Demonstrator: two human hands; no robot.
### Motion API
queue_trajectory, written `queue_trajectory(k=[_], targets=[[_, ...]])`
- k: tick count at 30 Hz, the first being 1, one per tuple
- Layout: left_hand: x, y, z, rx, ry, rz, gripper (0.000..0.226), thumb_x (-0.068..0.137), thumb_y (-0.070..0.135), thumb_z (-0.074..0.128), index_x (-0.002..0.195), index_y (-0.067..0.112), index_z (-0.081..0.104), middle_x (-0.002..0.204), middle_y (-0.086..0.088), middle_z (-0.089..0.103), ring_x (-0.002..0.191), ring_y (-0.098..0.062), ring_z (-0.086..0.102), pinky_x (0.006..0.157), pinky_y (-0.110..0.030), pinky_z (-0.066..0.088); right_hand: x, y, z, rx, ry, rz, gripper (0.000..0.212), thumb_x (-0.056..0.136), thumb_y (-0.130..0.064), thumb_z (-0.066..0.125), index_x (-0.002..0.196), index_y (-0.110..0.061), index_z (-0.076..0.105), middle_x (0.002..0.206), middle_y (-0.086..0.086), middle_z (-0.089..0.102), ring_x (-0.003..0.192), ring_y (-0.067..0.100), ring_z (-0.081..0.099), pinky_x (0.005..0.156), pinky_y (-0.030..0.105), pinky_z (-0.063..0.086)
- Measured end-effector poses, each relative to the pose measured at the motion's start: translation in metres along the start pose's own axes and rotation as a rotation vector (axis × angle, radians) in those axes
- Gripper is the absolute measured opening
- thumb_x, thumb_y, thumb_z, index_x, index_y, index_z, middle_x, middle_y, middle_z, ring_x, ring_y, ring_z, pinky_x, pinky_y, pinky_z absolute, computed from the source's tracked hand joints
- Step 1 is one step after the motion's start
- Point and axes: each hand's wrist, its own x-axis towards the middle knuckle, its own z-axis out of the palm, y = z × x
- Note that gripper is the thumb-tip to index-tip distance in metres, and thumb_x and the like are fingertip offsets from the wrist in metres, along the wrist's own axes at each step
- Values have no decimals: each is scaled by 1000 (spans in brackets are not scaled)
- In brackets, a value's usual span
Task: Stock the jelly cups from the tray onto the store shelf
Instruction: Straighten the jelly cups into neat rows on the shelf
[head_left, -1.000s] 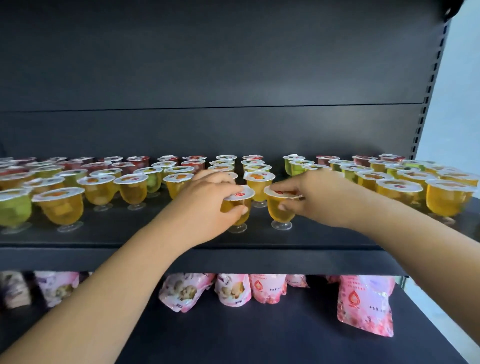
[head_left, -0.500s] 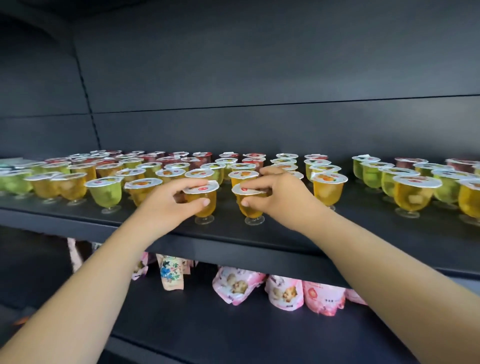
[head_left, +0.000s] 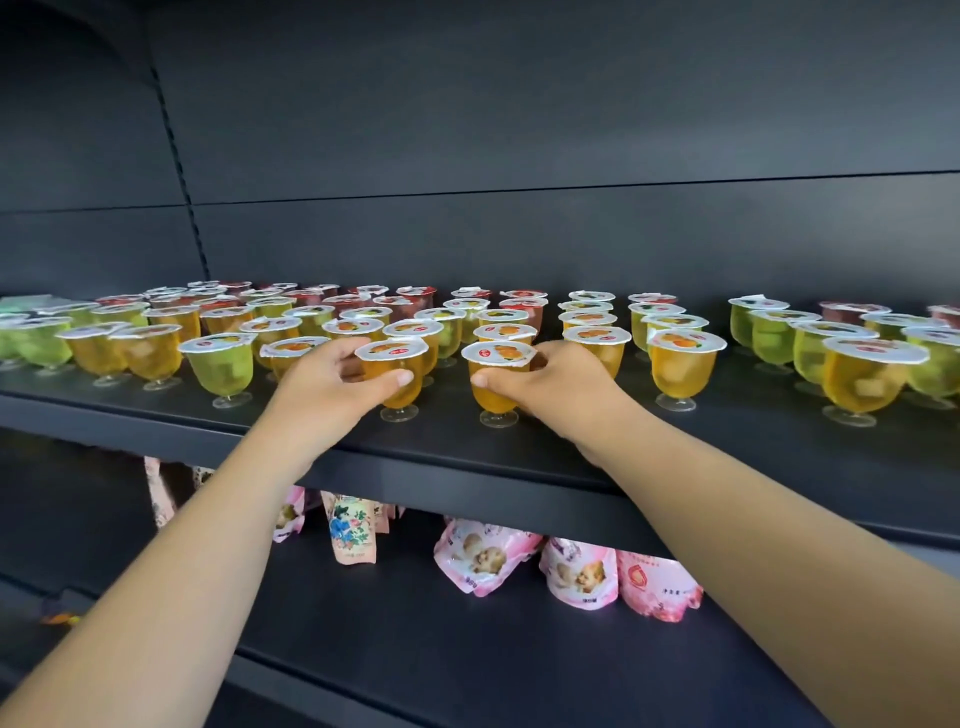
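Head view: the left hand curls around an orange cup, thumb across its front and fingers behind, so that grip is closed on the cup. The right hand wraps a second orange cup the same way, thumb on the near side, fingers hidden behind it. Both cups stand upright, foil lids up, clear stemmed feet down on the front of the shelf, near each other with a gap between. Each holds amber jelly; what the pale bits in it are cannot be told.

Both forearms reach up and forward from the lower corners, converging toward the middle of the shelf, wrists about level with the cups.

Behind and to both sides stand rows of other cups, all upright: orange and green in front, red toward the back panel. On the lower shelf lie pink pouches, leaning or flat.
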Motion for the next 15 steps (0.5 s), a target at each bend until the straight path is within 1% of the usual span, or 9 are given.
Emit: queue_trajectory(k=[1,3,5,7,8,10,11,13,15], targets=[[0,0,1,-11,-3,0,57,81,27,68,133,16,47,133,1,52,117,-10,47,90,-26,36,1,0,1,31,-6,29,45,83,-44,63,111,-9,59,90,0,58,97,19,57,86,30,48],[0,1,3,-17,-1,0,53,84,27,65,132,15,47,130,2,54,111,-7,46,88,-25,35,3,1,4,54,-5,61,43,82,-45,64,105,-10,60,89,2,58,98,21,58,87,31,48],[0,2,4,10,8,-4,55,85,28,64,134,14,45,133,0,53,118,-12,47,88,-25,34,4,1,5,47,-5,68,40,81,-46,64,100,-11,59,88,3,60,95,21,58,86,31,49],[-1,4,4,31,13,-2,58,85,29,63,137,13,41,136,-2,51,125,-17,46,89,-26,35,2,1,4,47,-17,50,37,82,-44,64,101,-13,58,82,-2,56,91,17,53,81,29,46],[-3,5,4,39,11,2,61,85,30,63,139,13,39,138,-3,49,126,-18,45,91,-27,36,-1,1,2,43,-27,37,38,83,-42,63,108,-13,58,85,-4,56,92,14,50,79,27,43],[-12,4,2,33,38,6,67,85,32,62,143,14,33,142,-3,45,128,-17,44,97,-28,36,-8,5,-5,22,-34,15,48,84,-40,63,120,-9,56,105,2,60,96,13,49,80,23,39],[-19,4,0,13,81,20,67,85,33,61,143,14,33,142,-2,44,128,-16,44,98,-26,35,-12,8,-10,-11,-30,8,53,84,-41,63,124,-7,54,115,4,60,100,14,50,82,23,39],[-37,4,0,-50,194,87,57,87,32,59,138,17,40,139,0,47,126,-13,45,97,-23,34,-23,18,-20,-110,3,-15,55,83,-41,63,128,-9,52,123,3,59,111,15,53,89,24,41],[-56,12,8,-109,253,179,42,88,30,57,128,21,51,130,5,53,120,-11,49,95,-22,36,-40,30,-32,-173,78,-52,49,82,-40,65,123,-13,56,120,0,61,111,14,55,93,24,43]])
